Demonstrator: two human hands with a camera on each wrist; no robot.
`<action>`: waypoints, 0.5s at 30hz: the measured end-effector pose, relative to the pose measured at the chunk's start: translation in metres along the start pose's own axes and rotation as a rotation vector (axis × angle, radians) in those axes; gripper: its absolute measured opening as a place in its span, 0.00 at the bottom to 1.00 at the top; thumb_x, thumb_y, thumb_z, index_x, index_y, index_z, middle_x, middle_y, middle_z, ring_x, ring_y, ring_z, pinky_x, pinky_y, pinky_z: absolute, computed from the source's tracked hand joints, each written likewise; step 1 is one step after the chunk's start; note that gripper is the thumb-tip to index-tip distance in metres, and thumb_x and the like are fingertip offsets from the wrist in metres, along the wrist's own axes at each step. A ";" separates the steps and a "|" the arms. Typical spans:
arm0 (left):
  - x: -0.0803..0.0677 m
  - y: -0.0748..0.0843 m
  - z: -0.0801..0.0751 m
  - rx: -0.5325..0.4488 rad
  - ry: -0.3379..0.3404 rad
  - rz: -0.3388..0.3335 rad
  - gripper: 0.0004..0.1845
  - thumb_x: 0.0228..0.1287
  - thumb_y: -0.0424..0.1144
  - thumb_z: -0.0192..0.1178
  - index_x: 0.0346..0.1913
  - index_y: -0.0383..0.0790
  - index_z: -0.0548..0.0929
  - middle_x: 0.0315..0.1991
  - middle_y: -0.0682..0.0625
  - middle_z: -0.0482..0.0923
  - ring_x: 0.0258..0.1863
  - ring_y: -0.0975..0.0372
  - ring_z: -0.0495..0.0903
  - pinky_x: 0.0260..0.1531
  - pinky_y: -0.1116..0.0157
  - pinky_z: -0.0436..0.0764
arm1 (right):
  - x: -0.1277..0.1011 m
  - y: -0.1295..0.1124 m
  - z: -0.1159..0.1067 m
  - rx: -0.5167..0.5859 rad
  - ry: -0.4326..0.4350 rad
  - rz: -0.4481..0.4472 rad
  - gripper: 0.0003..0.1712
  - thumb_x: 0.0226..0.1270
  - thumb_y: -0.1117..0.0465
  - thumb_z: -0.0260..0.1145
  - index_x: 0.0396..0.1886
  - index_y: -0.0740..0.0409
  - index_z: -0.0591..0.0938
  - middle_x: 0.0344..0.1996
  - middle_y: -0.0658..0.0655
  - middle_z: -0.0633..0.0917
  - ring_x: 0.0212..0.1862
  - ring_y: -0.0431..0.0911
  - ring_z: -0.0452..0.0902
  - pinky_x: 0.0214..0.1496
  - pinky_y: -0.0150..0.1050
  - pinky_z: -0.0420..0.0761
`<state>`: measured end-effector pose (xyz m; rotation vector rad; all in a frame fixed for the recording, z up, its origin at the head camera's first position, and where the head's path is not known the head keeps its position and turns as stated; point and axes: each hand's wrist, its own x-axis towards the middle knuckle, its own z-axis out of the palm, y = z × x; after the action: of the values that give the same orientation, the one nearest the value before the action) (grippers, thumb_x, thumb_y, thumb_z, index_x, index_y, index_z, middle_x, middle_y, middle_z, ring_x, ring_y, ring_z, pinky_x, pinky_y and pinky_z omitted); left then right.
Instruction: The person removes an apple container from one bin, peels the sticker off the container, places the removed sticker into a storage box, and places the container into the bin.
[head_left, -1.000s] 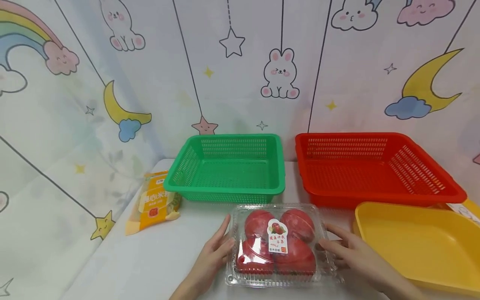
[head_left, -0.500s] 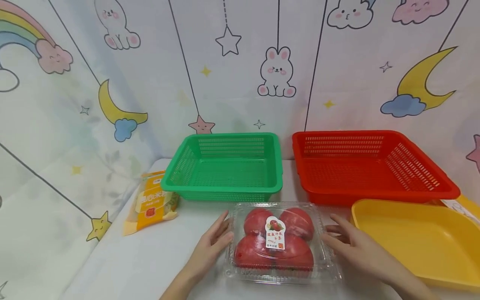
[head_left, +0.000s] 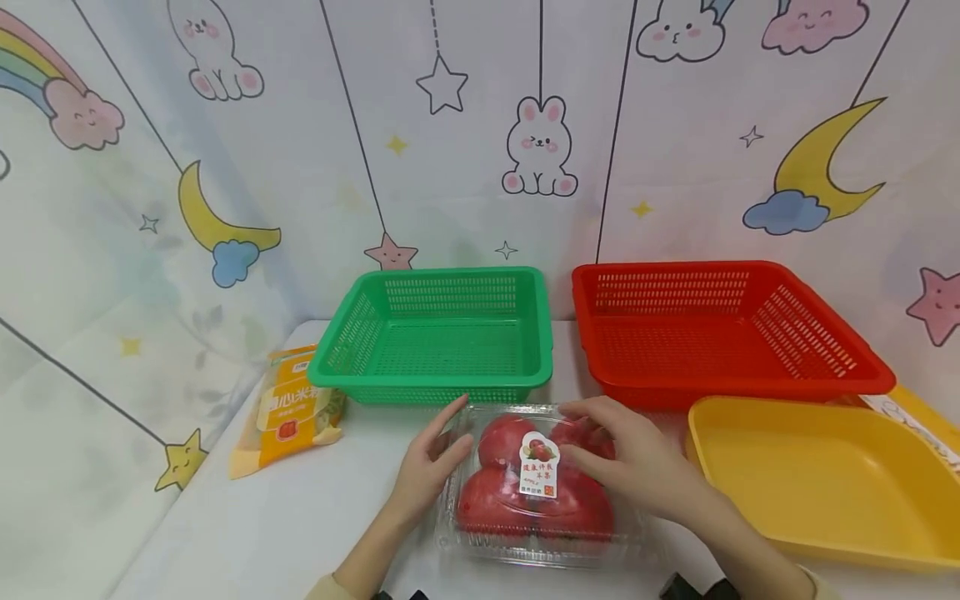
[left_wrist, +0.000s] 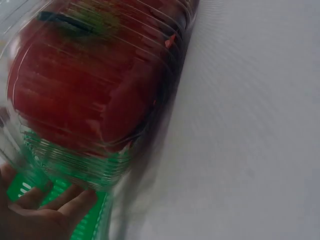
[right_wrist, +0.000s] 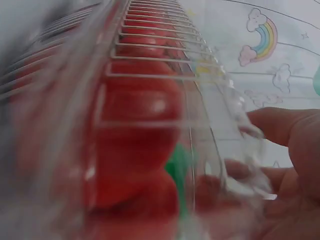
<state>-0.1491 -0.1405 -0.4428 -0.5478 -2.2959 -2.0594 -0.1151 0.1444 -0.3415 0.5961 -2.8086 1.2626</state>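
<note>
A clear plastic box of red apples [head_left: 525, 500] with a white label lies on the white table [head_left: 300, 533] in front of me. My left hand [head_left: 433, 457] rests against its left side with the fingers straight; the left wrist view shows those fingers [left_wrist: 47, 212] touching the box [left_wrist: 90, 85]. My right hand [head_left: 624, 457] lies across the lid, its fingers curled over the far edge. In the right wrist view, the thumb and fingers [right_wrist: 280, 130] pinch the clear rim of the box [right_wrist: 140, 115].
A green basket [head_left: 442, 379] and a red basket [head_left: 720, 379] stand empty behind the box against the patterned backdrop. A yellow tray [head_left: 825, 533] sits at the right. An orange snack packet [head_left: 288, 408] lies at the left.
My right hand has moved from the box's right side up onto the lid and over its far edge. The left hand stays at the left side. The view has shifted slightly.
</note>
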 end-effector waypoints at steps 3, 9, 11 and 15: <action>0.005 -0.002 0.004 0.011 0.007 0.036 0.29 0.73 0.36 0.57 0.75 0.43 0.67 0.75 0.42 0.61 0.66 0.38 0.69 0.60 0.42 0.73 | 0.009 -0.001 0.007 -0.003 -0.080 -0.053 0.23 0.64 0.52 0.74 0.56 0.56 0.82 0.40 0.47 0.83 0.41 0.43 0.78 0.42 0.36 0.83; 0.008 -0.007 0.007 0.003 0.007 0.154 0.26 0.70 0.28 0.55 0.70 0.36 0.70 0.70 0.38 0.67 0.66 0.40 0.70 0.62 0.43 0.71 | 0.017 0.002 0.015 -0.112 -0.169 -0.131 0.27 0.64 0.49 0.74 0.60 0.52 0.81 0.47 0.48 0.81 0.45 0.43 0.78 0.46 0.41 0.84; 0.006 -0.008 0.008 0.002 0.012 0.172 0.24 0.69 0.28 0.56 0.68 0.34 0.72 0.68 0.37 0.69 0.64 0.41 0.72 0.61 0.49 0.73 | 0.016 0.002 0.016 -0.156 -0.174 -0.141 0.28 0.63 0.49 0.74 0.61 0.51 0.81 0.51 0.50 0.80 0.48 0.44 0.77 0.49 0.46 0.83; 0.005 -0.009 0.010 0.004 0.026 0.177 0.22 0.69 0.28 0.56 0.66 0.35 0.74 0.67 0.38 0.71 0.61 0.42 0.75 0.58 0.58 0.75 | 0.015 0.000 0.017 -0.185 -0.171 -0.126 0.28 0.63 0.51 0.75 0.62 0.51 0.80 0.52 0.51 0.80 0.49 0.45 0.76 0.50 0.49 0.83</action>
<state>-0.1543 -0.1304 -0.4510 -0.6920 -2.1509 -1.9682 -0.1263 0.1273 -0.3510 0.8923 -2.9228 0.9603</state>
